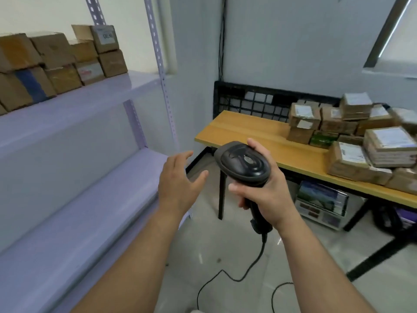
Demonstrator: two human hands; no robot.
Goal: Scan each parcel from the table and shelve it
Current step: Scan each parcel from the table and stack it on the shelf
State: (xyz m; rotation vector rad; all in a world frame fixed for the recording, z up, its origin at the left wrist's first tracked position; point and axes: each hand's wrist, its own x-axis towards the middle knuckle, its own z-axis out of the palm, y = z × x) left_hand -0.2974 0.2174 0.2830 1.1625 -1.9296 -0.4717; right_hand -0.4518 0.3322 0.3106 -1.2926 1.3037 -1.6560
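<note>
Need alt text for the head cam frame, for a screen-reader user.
A person's right hand grips a black corded barcode scanner while the open left hand hovers beside it, empty. Cardboard parcels are piled on a wooden table at right; more boxes sit on the upper level of a pale shelf rack at left.

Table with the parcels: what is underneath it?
Under the table, a boxy item with a colourful printed top stands on the floor. Right of it lies a dark bundle, too blurred to identify. The table hides whatever sits further back.
</note>
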